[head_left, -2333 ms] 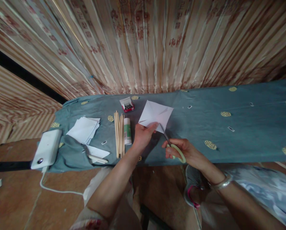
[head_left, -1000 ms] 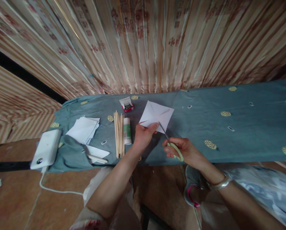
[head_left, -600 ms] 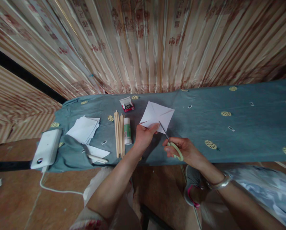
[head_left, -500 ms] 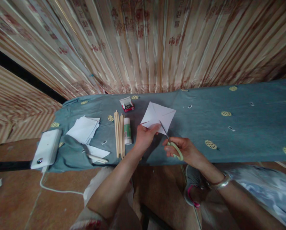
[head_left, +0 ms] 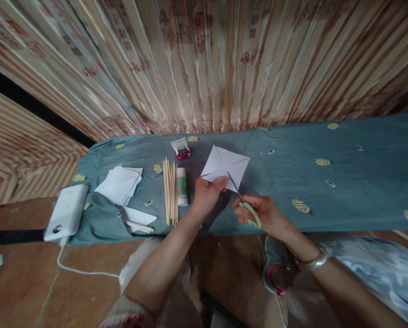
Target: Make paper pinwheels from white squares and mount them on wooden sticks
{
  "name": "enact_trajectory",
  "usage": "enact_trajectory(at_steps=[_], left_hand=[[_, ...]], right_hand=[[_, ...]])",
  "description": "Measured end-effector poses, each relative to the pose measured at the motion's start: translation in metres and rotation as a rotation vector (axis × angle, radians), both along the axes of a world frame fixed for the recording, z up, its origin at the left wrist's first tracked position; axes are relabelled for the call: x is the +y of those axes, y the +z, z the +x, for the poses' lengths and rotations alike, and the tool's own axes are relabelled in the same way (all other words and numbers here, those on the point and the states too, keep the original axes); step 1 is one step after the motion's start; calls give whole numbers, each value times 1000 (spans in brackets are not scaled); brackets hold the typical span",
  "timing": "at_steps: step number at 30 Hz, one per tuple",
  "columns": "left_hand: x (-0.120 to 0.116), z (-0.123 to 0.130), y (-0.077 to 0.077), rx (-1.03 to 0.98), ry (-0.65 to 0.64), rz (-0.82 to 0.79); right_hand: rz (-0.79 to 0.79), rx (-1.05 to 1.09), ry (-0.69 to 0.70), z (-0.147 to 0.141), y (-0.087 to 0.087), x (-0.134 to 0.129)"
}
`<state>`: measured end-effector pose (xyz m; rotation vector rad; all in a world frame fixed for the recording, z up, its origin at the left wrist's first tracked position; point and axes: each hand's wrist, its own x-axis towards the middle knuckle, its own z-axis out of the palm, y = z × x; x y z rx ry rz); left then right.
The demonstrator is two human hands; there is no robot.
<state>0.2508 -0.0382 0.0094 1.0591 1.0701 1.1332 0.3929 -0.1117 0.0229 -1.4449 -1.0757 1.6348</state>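
A square sheet of white paper [head_left: 227,160] is held above the cloth by my left hand [head_left: 208,193], thumb on top near its lower corner. Slits run in from some of its corners. My right hand [head_left: 258,212] grips scissors [head_left: 250,213] with pale green handles. Their blades lie at the paper's lower right part, pointing towards its middle. To the left of my left hand are a glue stick [head_left: 182,187] with a green label and a bundle of thin wooden sticks [head_left: 170,193].
On the blue-grey cloth [head_left: 286,175] lie a small red box of metal pins [head_left: 182,149], a stack of white paper [head_left: 118,184] and a loose paper piece with a white pen-like object [head_left: 140,226]. A white power bank [head_left: 66,212] with a cable sits at the left end.
The paper's right corner has shifted very slightly to the left. Both hands and the scissors stay almost in place.
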Motion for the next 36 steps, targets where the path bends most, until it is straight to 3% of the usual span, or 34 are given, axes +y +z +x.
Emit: enact_trajectory(at_steps=[36], left_hand=[[1,0,-2,31,2,-6]], right_hand=[[41,15,9,1,-5,-1]])
